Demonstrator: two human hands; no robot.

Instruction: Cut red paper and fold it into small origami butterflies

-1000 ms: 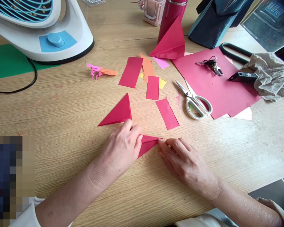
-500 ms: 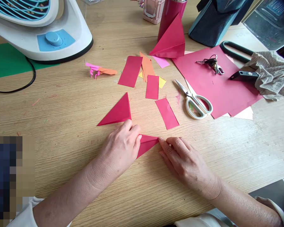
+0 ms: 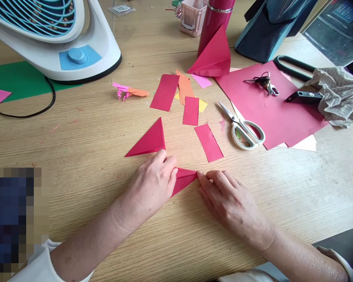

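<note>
A red triangle [image 3: 148, 139] lies just beyond the left hand [image 3: 153, 178], whose curled fingers press the folded red paper [image 3: 183, 180] on the surface [image 3: 179, 250], though I cannot tell whether they grip it; the right hand [image 3: 231, 199] pinches its pointed end. White-handled scissors [image 3: 239, 127] lie beyond.

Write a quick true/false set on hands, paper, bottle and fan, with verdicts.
1. The left hand rests on the folded paper. True.
2. The right hand grips the scissors. False: it touches the folded paper's tip; the scissors lie apart.
3. A red paper triangle stands in front of the bottle. True.
4. The fan is right of the scissors. False: it stands at upper left.
5. Three red rectangles lie beyond the hands. True.
</note>
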